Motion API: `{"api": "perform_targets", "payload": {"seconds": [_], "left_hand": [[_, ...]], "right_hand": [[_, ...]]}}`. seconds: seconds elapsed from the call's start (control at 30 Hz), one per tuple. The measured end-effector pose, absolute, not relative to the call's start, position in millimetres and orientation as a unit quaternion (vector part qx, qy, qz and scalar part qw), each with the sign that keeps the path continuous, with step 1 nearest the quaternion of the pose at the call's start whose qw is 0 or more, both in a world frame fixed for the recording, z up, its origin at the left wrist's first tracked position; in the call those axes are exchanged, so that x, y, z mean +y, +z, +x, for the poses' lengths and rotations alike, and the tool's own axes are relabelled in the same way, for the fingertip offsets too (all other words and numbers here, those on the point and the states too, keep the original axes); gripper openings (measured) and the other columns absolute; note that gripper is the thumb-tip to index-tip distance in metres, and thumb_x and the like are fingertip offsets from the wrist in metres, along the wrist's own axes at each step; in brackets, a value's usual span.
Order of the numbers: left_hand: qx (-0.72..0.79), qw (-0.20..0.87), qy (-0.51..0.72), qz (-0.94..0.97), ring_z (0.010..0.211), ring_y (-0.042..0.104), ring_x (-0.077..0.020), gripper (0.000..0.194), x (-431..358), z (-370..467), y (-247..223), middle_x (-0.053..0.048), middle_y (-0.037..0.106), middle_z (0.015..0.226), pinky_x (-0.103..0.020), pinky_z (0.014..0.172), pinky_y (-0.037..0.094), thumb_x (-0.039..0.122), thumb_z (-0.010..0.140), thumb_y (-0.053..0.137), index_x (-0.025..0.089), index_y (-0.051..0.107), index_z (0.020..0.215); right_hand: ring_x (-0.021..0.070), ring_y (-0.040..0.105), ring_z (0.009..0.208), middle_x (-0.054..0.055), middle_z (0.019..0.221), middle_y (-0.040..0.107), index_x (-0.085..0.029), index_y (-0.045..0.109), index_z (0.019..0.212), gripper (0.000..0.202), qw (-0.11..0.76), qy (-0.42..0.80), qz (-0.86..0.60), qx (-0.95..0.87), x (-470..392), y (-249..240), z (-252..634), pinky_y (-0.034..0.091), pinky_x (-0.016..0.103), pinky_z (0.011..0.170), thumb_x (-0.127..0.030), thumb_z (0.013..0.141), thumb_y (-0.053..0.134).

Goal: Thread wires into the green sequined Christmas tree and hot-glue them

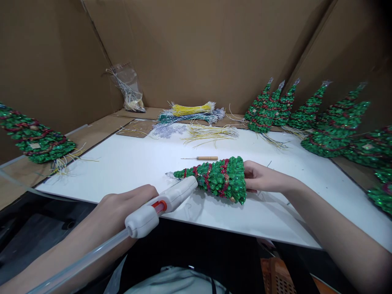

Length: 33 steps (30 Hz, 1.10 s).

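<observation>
Nearest, the left hand (122,206) grips a white hot-glue gun with an orange trigger (163,204), fingers closed around its body; a clear glue stick (76,265) trails from its rear. The nozzle points at the narrow upper part of a green sequined cone-shaped Christmas tree with red bead garlands (219,177), which lies on its side on the white work board (128,163), tip to the left. The right hand (260,177) clasps the wide base of this tree and steadies it.

Step in hand, by judgement: glue application near the tree tip. The next move calls for a steady nozzle kept on the spot and a firm hold at the base so that the tree does not roll.

Just beyond the tree lies a thin awl with a wooden handle (203,158). Farther back lie bundles of yellow, green and white wires (192,114). At the rear left, a clear plastic bag (130,90) leans on the brown cardboard wall (199,49); it holds pale wire-like pieces, not clearly discernible. Finished green trees (309,118) stand along the right, and one (33,136) lies at the left.
</observation>
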<state>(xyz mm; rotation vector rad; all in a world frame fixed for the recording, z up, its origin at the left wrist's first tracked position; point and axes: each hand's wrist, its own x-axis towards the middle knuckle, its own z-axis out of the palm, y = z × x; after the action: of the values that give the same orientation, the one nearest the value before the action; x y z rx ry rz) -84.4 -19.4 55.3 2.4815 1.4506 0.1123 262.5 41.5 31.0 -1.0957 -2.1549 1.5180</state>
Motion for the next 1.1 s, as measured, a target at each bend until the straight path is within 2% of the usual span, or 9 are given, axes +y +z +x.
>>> {"api": "perform_targets", "payload": {"seconds": [0.37,0.6,0.93,1.1], "left_hand": [[0.501,0.149,0.079,0.849,0.055,0.049,-0.0118,0.014,-20.9,-80.3,57.5,0.004,0.056,0.068,-0.021,0.053,0.037,0.03,0.085,0.042,0.022,0.049,0.076],[0.503,0.155,0.056,0.849,0.057,0.052,-0.0106,0.011,-18.1,-82.1,56.0,0.005,0.058,0.07,-0.019,0.053,0.038,0.028,0.085,0.043,0.023,0.049,0.077],[0.517,0.139,0.087,0.84,0.056,0.049,-0.011,0.013,-24.3,-78.5,56.9,0.004,0.056,0.068,-0.021,0.053,0.036,0.03,0.084,0.042,0.022,0.049,0.076],[0.513,0.129,0.053,0.847,0.056,0.049,-0.0108,0.013,-22.0,-82.5,55.4,0.003,0.057,0.069,-0.02,0.053,0.037,0.03,0.084,0.044,0.021,0.05,0.076]], "right_hand": [[0.0064,0.037,0.048,-0.003,0.056,0.045,-0.013,0.054,0.071,0.023,0.142,0.516,-0.386,-0.751,42.8,30.7,262.5,0.027,0.02,0.043,-0.032,0.083,0.056],[0.0064,0.037,0.048,-0.003,0.055,0.044,-0.013,0.053,0.069,0.021,0.142,0.519,-0.387,-0.749,41.8,30.2,263.5,0.028,0.019,0.042,-0.03,0.082,0.056],[0.0067,0.037,0.048,-0.003,0.057,0.045,-0.013,0.055,0.072,0.02,0.143,0.521,-0.393,-0.744,42.1,29.8,263.3,0.029,0.02,0.043,-0.03,0.082,0.057],[0.0066,0.038,0.049,-0.003,0.059,0.046,-0.013,0.055,0.073,0.017,0.142,0.525,-0.389,-0.743,42.5,28.0,264.7,0.03,0.02,0.043,-0.028,0.082,0.056]]}}
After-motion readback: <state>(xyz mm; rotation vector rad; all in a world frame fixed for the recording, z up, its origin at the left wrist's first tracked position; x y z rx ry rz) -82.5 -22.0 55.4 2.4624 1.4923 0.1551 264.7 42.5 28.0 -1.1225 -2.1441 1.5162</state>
